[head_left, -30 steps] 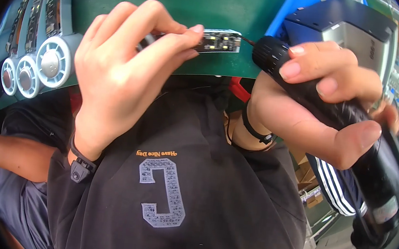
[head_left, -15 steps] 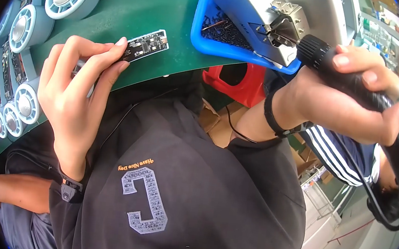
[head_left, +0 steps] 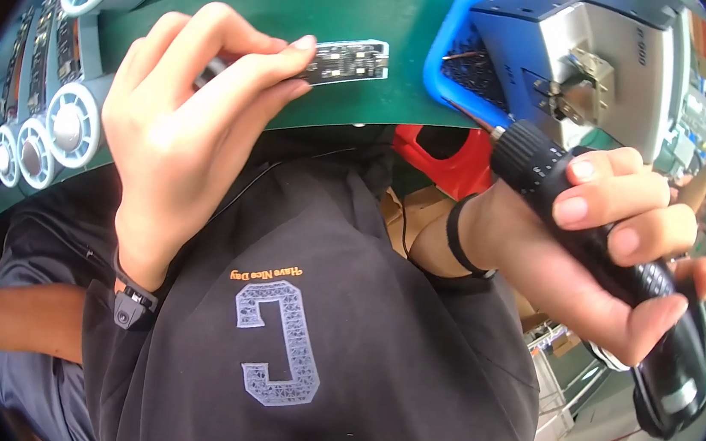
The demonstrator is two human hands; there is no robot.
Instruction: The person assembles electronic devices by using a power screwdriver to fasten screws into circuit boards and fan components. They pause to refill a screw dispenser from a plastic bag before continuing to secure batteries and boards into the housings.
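Observation:
My left hand [head_left: 197, 109] pinches a narrow board strip with black circuitry [head_left: 348, 62] between thumb and fingers, above the green table [head_left: 376, 3]. The far end of the strip juts out to the right. My right hand [head_left: 618, 235] is wrapped round a black electric screwdriver [head_left: 548, 168], whose thin bit points up and left, over the near edge of a blue tray [head_left: 439, 75]. Whether a screw sits on the bit is too small to tell. A grey metal box, a screw feeder [head_left: 509, 43], stands in the tray behind the screwdriver.
Dark small screws [head_left: 474, 71] lie loose in the tray. Several pale blue round fan-like housings [head_left: 73, 124] and more board strips [head_left: 41, 50] fill the table's left side. A red stool [head_left: 441, 157] is below the table edge. Another person's forearm [head_left: 28, 320] shows at the lower left.
The screwdriver has come away from the feeder's opening, toward the left and nearer me. My left hand still holds the board strip. The whole view has shifted, so the table things appear farther right.

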